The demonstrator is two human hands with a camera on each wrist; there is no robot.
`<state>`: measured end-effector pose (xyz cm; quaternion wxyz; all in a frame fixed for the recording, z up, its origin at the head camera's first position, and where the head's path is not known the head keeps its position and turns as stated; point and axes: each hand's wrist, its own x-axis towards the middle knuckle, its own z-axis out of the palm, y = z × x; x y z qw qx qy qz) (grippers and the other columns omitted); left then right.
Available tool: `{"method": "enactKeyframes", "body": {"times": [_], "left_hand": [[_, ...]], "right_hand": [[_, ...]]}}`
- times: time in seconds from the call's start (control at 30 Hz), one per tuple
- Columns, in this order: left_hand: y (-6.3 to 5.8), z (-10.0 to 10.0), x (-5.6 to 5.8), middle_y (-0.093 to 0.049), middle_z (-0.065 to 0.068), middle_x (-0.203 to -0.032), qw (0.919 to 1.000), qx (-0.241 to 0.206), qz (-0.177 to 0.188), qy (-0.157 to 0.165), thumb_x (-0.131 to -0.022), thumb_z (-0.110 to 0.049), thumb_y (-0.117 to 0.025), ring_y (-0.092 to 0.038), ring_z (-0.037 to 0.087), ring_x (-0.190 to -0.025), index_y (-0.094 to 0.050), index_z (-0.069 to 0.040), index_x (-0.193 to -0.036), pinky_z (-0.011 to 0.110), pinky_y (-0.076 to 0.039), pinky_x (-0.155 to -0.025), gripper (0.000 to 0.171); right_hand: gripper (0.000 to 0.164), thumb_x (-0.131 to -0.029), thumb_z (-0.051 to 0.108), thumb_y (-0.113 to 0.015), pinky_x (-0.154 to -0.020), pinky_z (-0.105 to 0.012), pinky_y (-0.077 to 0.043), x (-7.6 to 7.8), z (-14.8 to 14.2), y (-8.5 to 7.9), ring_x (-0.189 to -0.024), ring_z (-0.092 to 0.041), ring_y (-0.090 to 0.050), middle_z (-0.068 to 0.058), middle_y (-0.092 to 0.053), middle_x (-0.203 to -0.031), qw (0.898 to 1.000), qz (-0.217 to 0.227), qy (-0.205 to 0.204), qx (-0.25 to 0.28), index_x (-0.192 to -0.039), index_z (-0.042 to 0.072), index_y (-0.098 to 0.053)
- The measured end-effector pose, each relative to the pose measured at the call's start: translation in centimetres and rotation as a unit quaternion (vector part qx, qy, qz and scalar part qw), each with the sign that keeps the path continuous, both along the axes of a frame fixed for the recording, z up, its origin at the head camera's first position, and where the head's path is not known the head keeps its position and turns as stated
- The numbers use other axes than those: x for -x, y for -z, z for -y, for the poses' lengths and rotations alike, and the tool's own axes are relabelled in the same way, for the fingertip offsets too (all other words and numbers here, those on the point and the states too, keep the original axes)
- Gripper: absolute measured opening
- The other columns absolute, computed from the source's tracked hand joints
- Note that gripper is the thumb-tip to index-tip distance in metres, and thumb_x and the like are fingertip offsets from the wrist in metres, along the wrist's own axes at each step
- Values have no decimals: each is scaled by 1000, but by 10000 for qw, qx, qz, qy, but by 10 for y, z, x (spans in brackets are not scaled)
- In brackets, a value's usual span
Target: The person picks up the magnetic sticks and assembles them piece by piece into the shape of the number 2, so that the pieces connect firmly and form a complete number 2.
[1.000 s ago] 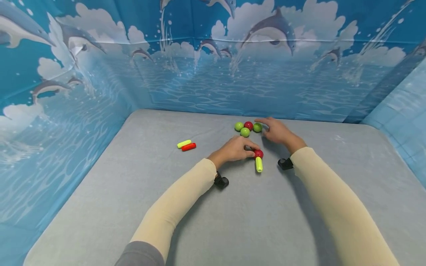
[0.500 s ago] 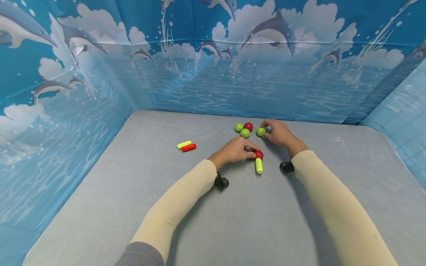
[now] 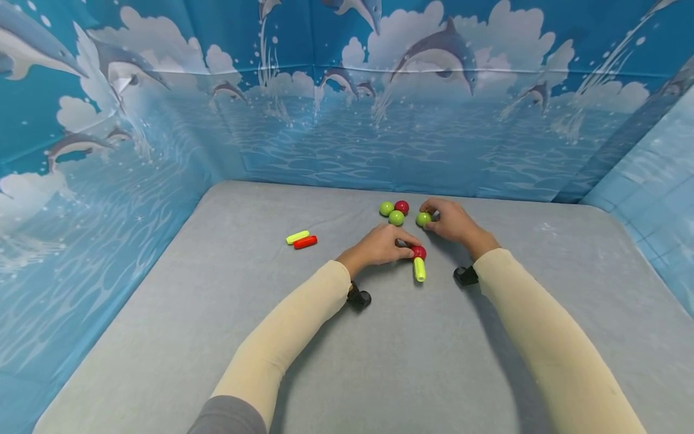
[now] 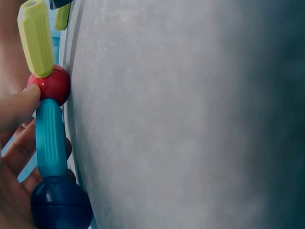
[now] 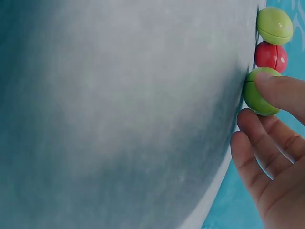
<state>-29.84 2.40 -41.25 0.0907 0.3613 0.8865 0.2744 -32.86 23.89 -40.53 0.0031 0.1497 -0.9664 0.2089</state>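
My left hand (image 3: pixel 382 244) pinches a red ball (image 3: pixel 418 252) with thumb and fingertips. A yellow ribbed rod (image 3: pixel 420 270) joins that ball and points toward me. In the left wrist view a teal rod (image 4: pixel 51 138) runs from the red ball to a dark blue ball (image 4: pixel 62 204) beside the palm; in the head view the hand hides both. Farther back, my right hand (image 3: pixel 454 222) pinches a green ball (image 3: pixel 423 219) between thumb and fingers, just right of a cluster. In the right wrist view the thumb lies over this green ball (image 5: pixel 259 95).
Two green balls (image 3: pixel 387 208) and a red ball (image 3: pixel 402 207) sit clustered near the back edge. To the left lie a yellow rod (image 3: pixel 297 237) and a red rod (image 3: pixel 305 242), side by side on the grey tabletop (image 3: pixel 217 289). A dolphin-print curtain (image 3: pixel 325 132) rises behind.
My right hand has closed its fingers on the green ball and drawn it away from the cluster, slightly toward me. The left hand has stayed on the red ball.
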Motion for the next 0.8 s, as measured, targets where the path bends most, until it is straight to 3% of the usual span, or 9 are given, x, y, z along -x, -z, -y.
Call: {"method": "enactKeyframes", "body": {"times": [0.3,0.53,0.67,0.8], "left_hand": [[2,4,1,-70,-2,-128,10000,-37,26,-32,-96,-25,-66,-63,9,-115,-70,-24,-126,23,-50,-87,30],[6,4,0,-70,-3,-128,10000,-2,-7,-48,-96,-26,-66,-62,5,-105,-70,-25,-126,20,-46,-78,30],[5,1,-2,-70,-3,-128,10000,41,-30,-85,-96,-26,-66,-59,5,-94,-70,-26,-126,19,-43,-72,30],[1,0,-5,-70,-2,-128,9999,30,-63,-125,-96,-26,-67,-57,7,-90,-71,-26,-125,18,-41,-68,30]], "right_hand": [[37,-94,8,-63,-94,-55,-50,-6,-4,-5,-115,-41,-60,-24,-58,-129,9995,283,41,161,-130,2,-56],[38,-94,8,-64,-91,-53,-52,-17,-12,-5,-111,-41,-62,-25,-60,-127,9996,218,-151,40,-130,0,-57],[38,-94,7,-63,-88,-52,-53,-35,-20,-18,-107,-38,-64,-23,-61,-128,9991,60,-418,-84,-131,0,-58],[36,-91,4,-68,-82,-48,-55,-66,-30,-34,-98,-31,-67,-20,-65,-124,9961,-321,-812,-133,-126,1,-62]]}}
